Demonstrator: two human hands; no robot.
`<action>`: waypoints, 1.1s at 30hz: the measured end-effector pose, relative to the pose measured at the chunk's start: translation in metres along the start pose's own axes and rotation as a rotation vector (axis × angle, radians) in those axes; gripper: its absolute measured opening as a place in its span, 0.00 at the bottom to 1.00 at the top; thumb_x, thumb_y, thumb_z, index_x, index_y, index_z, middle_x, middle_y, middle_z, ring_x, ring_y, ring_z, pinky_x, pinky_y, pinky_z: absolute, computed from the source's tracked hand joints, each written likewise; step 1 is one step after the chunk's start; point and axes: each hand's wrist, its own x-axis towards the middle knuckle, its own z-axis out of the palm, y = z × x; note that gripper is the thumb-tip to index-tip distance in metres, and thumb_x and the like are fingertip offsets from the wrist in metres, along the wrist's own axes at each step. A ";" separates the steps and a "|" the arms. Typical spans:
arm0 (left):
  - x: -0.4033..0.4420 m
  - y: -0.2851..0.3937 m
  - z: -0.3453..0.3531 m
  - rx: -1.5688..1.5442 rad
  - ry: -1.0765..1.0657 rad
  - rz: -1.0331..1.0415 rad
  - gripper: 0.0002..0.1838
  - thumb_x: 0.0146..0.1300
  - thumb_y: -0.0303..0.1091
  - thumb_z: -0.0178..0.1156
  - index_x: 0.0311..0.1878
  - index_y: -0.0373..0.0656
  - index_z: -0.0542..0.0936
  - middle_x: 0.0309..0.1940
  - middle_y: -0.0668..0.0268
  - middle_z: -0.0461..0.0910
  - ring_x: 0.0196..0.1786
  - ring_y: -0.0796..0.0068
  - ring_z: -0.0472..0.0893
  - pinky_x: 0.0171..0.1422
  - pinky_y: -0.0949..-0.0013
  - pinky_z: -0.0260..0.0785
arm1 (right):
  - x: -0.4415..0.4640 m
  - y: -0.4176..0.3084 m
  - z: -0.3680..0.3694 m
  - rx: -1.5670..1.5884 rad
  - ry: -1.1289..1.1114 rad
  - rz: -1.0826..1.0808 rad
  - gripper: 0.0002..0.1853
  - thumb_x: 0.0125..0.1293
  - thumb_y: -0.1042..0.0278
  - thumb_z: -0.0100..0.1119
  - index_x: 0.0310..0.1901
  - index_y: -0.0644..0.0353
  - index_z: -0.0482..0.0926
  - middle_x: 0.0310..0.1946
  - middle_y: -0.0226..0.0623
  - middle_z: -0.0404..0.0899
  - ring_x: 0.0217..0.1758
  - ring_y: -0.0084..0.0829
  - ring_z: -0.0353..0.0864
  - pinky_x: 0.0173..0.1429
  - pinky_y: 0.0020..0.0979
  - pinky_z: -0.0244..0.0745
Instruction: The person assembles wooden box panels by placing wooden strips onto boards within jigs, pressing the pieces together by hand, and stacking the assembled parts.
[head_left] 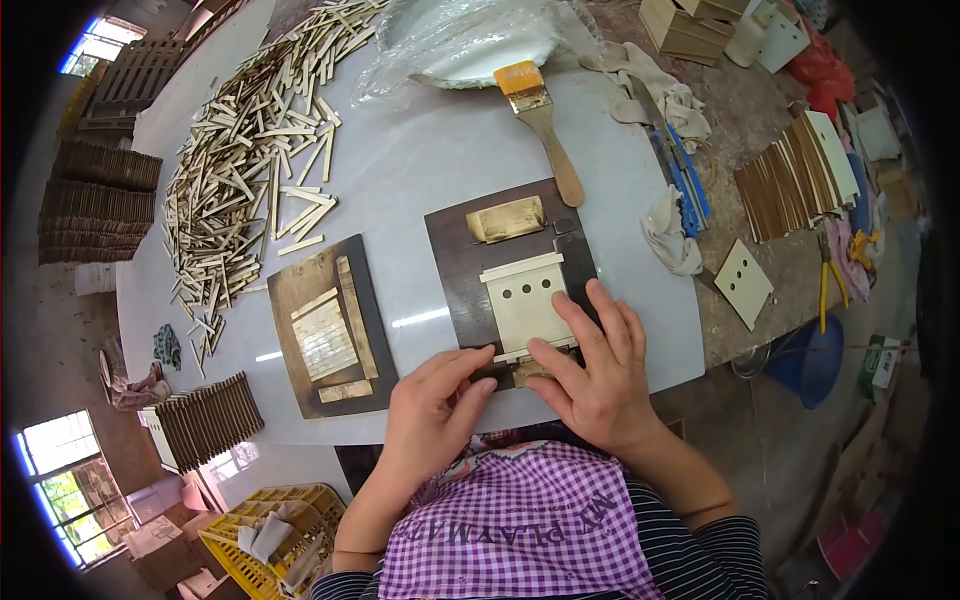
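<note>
Three-holed wooden panel (528,308): lay on a dark board (460,290); left hand (437,405): thumb and forefinger slightly apart at the lower strip (512,355), hold unclear from where I stood; right hand (603,375): fingers spread, tips rested at the panel's right side

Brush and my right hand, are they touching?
Apart. The head view shows the dark board between the end of the brush's handle and the right hand nearer you.
</note>
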 end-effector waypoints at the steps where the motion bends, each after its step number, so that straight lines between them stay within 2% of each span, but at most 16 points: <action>1: -0.001 0.001 -0.004 0.000 -0.002 0.000 0.18 0.62 0.21 0.69 0.56 0.42 0.86 0.42 0.61 0.86 0.37 0.74 0.83 0.41 0.71 0.75 | -0.001 0.000 0.000 0.000 0.000 0.002 0.21 0.58 0.53 0.75 0.51 0.52 0.87 0.72 0.50 0.70 0.79 0.58 0.60 0.75 0.60 0.57; 4: -0.004 0.003 -0.014 -0.199 -0.156 -0.186 0.19 0.63 0.22 0.69 0.58 0.37 0.84 0.43 0.60 0.87 0.36 0.76 0.82 0.41 0.71 0.76 | -0.004 -0.001 -0.001 -0.037 0.015 0.048 0.21 0.59 0.54 0.74 0.52 0.52 0.86 0.72 0.50 0.69 0.80 0.59 0.58 0.75 0.60 0.57; 9: -0.001 0.010 -0.014 -0.166 -0.198 -0.146 0.21 0.63 0.26 0.71 0.60 0.39 0.84 0.43 0.58 0.85 0.31 0.75 0.81 0.35 0.70 0.75 | -0.006 0.000 -0.001 -0.039 0.020 0.061 0.22 0.60 0.54 0.74 0.54 0.52 0.86 0.73 0.50 0.69 0.80 0.61 0.57 0.75 0.60 0.57; 12: 0.000 0.015 -0.004 0.040 -0.131 0.048 0.25 0.60 0.26 0.72 0.62 0.38 0.82 0.46 0.57 0.82 0.36 0.70 0.82 0.37 0.67 0.76 | -0.009 0.004 0.001 0.000 0.006 0.031 0.22 0.62 0.54 0.73 0.55 0.52 0.85 0.73 0.51 0.68 0.80 0.60 0.57 0.75 0.59 0.57; 13: 0.001 0.015 0.002 0.039 -0.134 0.049 0.25 0.60 0.26 0.72 0.62 0.38 0.82 0.46 0.57 0.82 0.36 0.70 0.82 0.37 0.67 0.76 | -0.010 0.005 0.002 -0.001 0.006 0.035 0.22 0.62 0.54 0.73 0.55 0.52 0.85 0.73 0.51 0.68 0.80 0.60 0.57 0.75 0.59 0.57; 16: 0.003 0.007 0.023 0.446 -0.022 0.330 0.29 0.57 0.29 0.74 0.63 0.36 0.81 0.48 0.58 0.77 0.40 0.64 0.82 0.41 0.64 0.77 | -0.018 0.007 0.005 -0.040 0.051 0.022 0.23 0.63 0.51 0.71 0.57 0.52 0.84 0.73 0.51 0.68 0.80 0.59 0.58 0.75 0.59 0.57; 20: 0.003 -0.004 0.029 0.589 -0.002 0.417 0.33 0.51 0.33 0.78 0.63 0.40 0.81 0.47 0.58 0.77 0.44 0.58 0.80 0.43 0.62 0.77 | -0.016 0.004 0.002 -0.086 0.026 0.032 0.25 0.64 0.48 0.70 0.57 0.54 0.84 0.73 0.51 0.68 0.79 0.59 0.59 0.76 0.59 0.57; 25: 0.007 -0.008 0.023 0.573 -0.041 0.443 0.34 0.49 0.33 0.78 0.63 0.39 0.81 0.48 0.57 0.77 0.45 0.59 0.80 0.42 0.62 0.77 | -0.014 0.004 0.000 -0.066 0.000 0.055 0.26 0.64 0.46 0.70 0.58 0.53 0.83 0.73 0.50 0.69 0.79 0.58 0.60 0.75 0.59 0.58; 29: 0.010 -0.008 0.019 0.541 -0.055 0.428 0.35 0.49 0.35 0.79 0.63 0.39 0.80 0.49 0.56 0.77 0.47 0.57 0.79 0.48 0.59 0.77 | -0.013 0.006 -0.002 0.003 0.005 0.054 0.29 0.63 0.48 0.71 0.61 0.55 0.80 0.72 0.48 0.70 0.80 0.55 0.60 0.76 0.58 0.58; 32: 0.016 -0.001 0.012 0.555 0.007 0.386 0.37 0.49 0.38 0.80 0.64 0.39 0.79 0.54 0.54 0.79 0.55 0.54 0.80 0.58 0.56 0.75 | -0.015 0.007 -0.003 0.053 -0.004 0.086 0.35 0.62 0.49 0.72 0.65 0.60 0.76 0.72 0.48 0.70 0.79 0.54 0.61 0.76 0.58 0.57; 33: 0.015 -0.001 0.012 0.554 0.013 0.387 0.37 0.49 0.38 0.80 0.64 0.39 0.79 0.54 0.54 0.79 0.55 0.54 0.80 0.58 0.56 0.75 | -0.014 0.006 -0.003 0.050 -0.003 0.081 0.35 0.62 0.49 0.72 0.65 0.60 0.76 0.72 0.48 0.70 0.79 0.54 0.61 0.76 0.58 0.57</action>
